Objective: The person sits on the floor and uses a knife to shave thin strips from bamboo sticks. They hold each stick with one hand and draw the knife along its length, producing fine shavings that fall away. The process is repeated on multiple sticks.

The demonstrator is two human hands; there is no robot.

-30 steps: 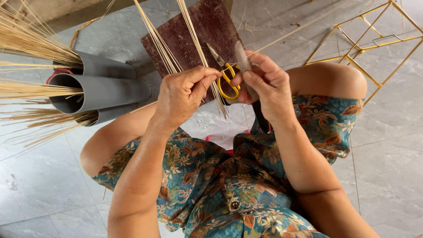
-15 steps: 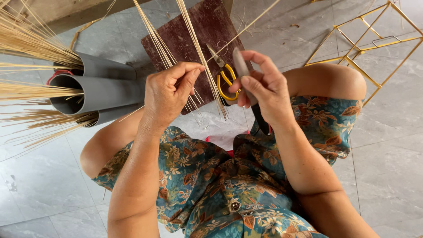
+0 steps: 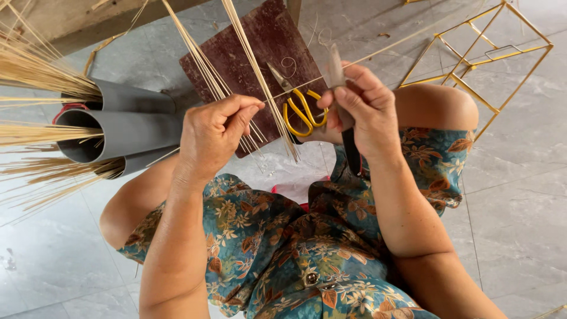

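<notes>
Head view: my left hand [image 3: 215,133] pinches thin bamboo splint [image 3: 366,57] at near end; right hand [image 3: 360,106] clamped on knife [image 3: 348,139], blade against splint just beyond pinch. I judge splint light, springy, brittle; hold close to blade. Yellow scissors [image 3: 301,109] below grip.

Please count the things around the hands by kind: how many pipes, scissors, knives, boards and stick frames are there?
Grey pipes: 3
Yellow scissors: 1
Knife, held in right hand: 1
Brown board: 1
Yellow stick frame: 1
Total: 7
</notes>
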